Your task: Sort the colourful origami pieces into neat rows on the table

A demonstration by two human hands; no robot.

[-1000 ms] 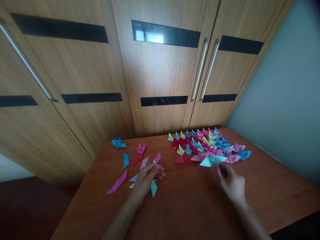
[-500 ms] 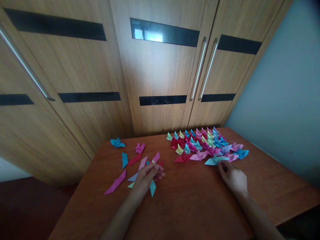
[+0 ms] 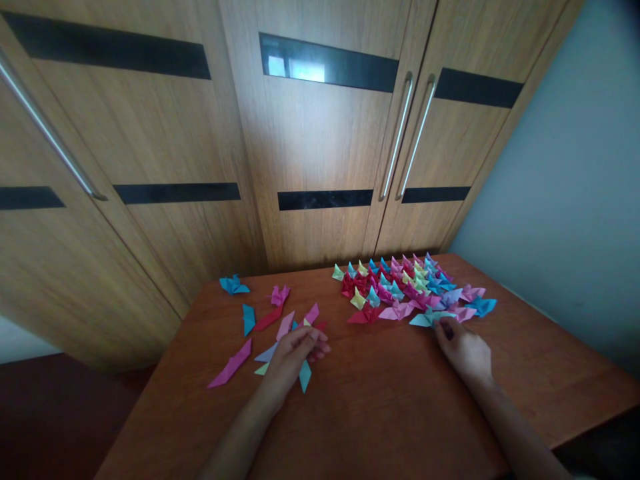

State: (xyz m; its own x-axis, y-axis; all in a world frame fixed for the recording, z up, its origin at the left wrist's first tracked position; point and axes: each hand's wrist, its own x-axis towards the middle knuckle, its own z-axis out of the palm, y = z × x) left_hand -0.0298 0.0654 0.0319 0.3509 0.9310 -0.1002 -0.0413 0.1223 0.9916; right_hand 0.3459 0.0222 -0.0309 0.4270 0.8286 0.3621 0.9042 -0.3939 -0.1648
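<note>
My right hand (image 3: pixel 465 350) is closed, fingertips pinching the right end of a light teal origami crane (image 3: pixel 425 319). That crane lies at the front of a close group of folded paper cranes in pink, red, blue, yellow and purple. A pink crane (image 3: pixel 397 311) and a red crane (image 3: pixel 365 314) sit to its left. My left hand (image 3: pixel 297 350) hovers, loosely curled with fingers apart, over a loose pile of flat folded paper pieces, and I see nothing held in it. A teal piece (image 3: pixel 305 377) and a lavender piece (image 3: pixel 266 353) stick out from under it.
On the left of the brown table (image 3: pixel 370 413) lie a magenta folded strip (image 3: pixel 231 363), a red strip (image 3: pixel 269 319), a blue piece (image 3: pixel 249 320), a pink crane (image 3: pixel 280 295) and a blue crane (image 3: pixel 233 285). A wooden wardrobe (image 3: pixel 320 147) stands behind the table; a pale wall (image 3: pixel 560 220) is at right.
Very little differs. The view has shifted slightly, and my right hand keeps its pinch on the teal crane. My left hand stays in place.
</note>
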